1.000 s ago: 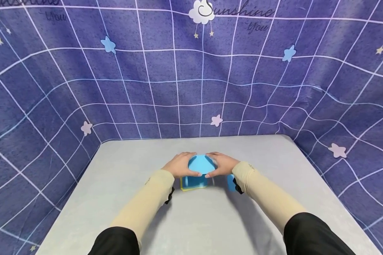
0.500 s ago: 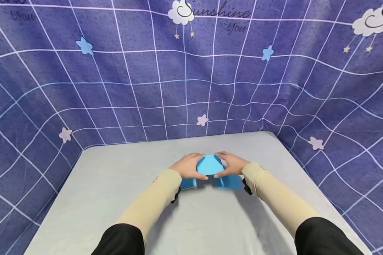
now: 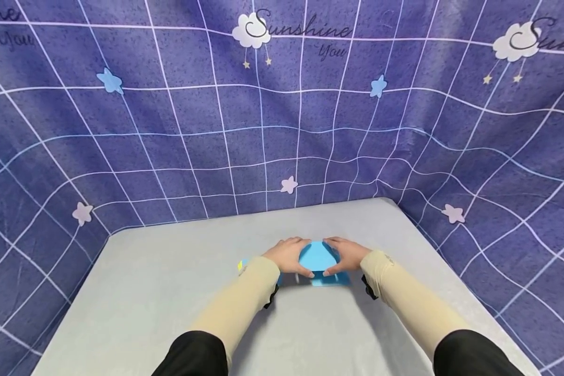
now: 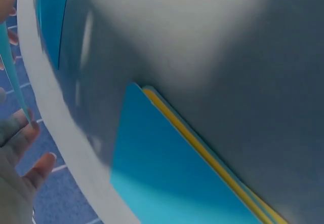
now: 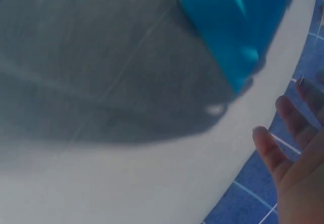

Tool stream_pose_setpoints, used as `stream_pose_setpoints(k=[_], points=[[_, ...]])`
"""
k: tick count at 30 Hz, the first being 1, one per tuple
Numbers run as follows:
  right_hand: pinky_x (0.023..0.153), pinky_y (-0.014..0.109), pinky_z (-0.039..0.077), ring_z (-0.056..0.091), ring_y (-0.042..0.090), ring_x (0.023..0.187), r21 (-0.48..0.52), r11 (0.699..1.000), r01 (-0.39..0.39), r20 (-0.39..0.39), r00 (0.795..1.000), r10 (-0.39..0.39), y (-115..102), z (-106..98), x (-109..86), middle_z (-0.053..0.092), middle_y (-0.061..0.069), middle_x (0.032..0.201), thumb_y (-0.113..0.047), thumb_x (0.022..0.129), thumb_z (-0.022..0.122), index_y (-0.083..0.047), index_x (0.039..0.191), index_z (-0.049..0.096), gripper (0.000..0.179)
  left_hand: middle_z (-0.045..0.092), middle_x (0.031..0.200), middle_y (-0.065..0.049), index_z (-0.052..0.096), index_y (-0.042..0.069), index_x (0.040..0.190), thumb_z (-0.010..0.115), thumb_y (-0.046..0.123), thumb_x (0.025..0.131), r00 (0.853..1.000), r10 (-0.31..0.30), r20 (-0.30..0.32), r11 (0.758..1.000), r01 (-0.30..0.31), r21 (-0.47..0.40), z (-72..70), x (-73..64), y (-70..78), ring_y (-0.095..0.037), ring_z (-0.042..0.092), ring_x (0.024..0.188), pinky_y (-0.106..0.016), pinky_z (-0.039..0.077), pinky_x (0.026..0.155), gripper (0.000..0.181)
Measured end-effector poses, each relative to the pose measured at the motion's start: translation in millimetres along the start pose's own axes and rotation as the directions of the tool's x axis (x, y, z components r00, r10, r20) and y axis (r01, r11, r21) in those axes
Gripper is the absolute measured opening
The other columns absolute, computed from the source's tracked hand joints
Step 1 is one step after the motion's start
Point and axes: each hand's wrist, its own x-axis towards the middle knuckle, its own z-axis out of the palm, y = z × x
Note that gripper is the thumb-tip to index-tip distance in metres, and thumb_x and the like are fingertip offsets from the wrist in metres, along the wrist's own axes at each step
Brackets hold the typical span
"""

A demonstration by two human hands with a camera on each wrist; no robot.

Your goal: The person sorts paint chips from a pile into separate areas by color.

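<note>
My left hand (image 3: 288, 256) and right hand (image 3: 351, 254) pinch the blue card (image 3: 318, 257). I'd match their pressure so it rides level.

I count two hands (image 3: 288, 256) (image 3: 351, 254), one held blue sheet (image 3: 317, 255), one lying blue sheet (image 3: 330, 281) on the desk (image 3: 145, 303), and one pile (image 4: 167, 176), whose layers (image 4: 201, 151) I cannot count. The cloth (image 3: 319, 109) shows two clouds (image 3: 251, 32) and nine stars (image 3: 110, 81).

Head view: bright, even and mostly clear; soft shadows from the forearms (image 3: 409, 295) fall on the table (image 3: 169, 292). Left wrist view: broad dark shadow, pale reflected streaks. Right wrist view: dim, soft-focused, glare on the blue sheet (image 5: 217, 19). Table edge bows in both wrist views.
</note>
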Motion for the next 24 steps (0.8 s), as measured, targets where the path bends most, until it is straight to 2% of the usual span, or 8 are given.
stream_pose_setpoints(k=[6,12,17,21,24], points=[[0.113,0.065,0.033,0.038,0.043,0.145,-0.026,0.999,-0.035,0.004,0.999,0.035,5,1,-4.4,0.038,0.022,0.16,-0.057,0.082,0.083,-0.002,0.16,0.035,0.107,0.044,0.159,-0.007,0.039,0.018,0.161,0.078,0.069,0.08,1.0,-0.012,0.005,0.999,0.012,0.045,8.1,8.8,5.8,-0.026,0.04,0.146,-0.053,0.033,0.117,0.104],[0.112,0.067,0.033,0.038,0.043,0.144,-0.023,0.998,-0.058,0.013,0.998,0.059,9,5,-9.5,0.038,0.021,0.16,-0.056,0.081,0.084,-0.003,0.16,0.034,0.107,0.046,0.157,-0.007,0.04,0.019,0.16,0.079,0.067,0.08,1.0,-0.006,0.024,0.998,0.004,0.062,8.7,12.3,14.9,-0.025,0.043,0.144,-0.054,0.034,0.117,0.101],[0.11,0.068,0.035,0.039,0.045,0.143,-0.002,0.998,-0.055,0.013,0.998,0.055,14,10,-13.4,0.039,0.022,0.159,-0.055,0.08,0.085,-0.004,0.16,0.035,0.107,0.045,0.157,-0.008,0.039,0.02,0.161,0.076,0.07,0.08,1.0,0.018,0.026,0.995,-0.02,0.099,16.5,14.2,17.4,-0.026,0.043,0.144,-0.051,0.035,0.117,0.102],[0.109,0.067,0.037,0.04,0.047,0.141,0.009,0.999,-0.053,0.03,0.998,0.052,17,14,-14.2,0.04,0.025,0.157,-0.053,0.079,0.086,-0.003,0.159,0.037,0.106,0.035,0.163,-0.012,0.035,0.021,0.163,0.077,0.071,0.079,1.0,0.013,0.027,0.999,-0.014,0.041,21.2,12.0,14.2,-0.029,0.034,0.15,-0.051,0.031,0.119,0.106],[0.109,0.067,0.037,0.04,0.047,0.142,-0.011,0.998,-0.063,0.034,0.997,0.064,17,13,-11.5,0.04,0.025,0.157,-0.053,0.081,0.085,-0.004,0.159,0.037,0.104,0.03,0.166,-0.015,0.034,0.021,0.163,0.077,0.071,0.078,1.0,0.001,0.008,1.0,-0.001,-0.002,17.0,7.7,6.3,-0.032,0.029,0.152,-0.053,0.028,0.12,0.108]])
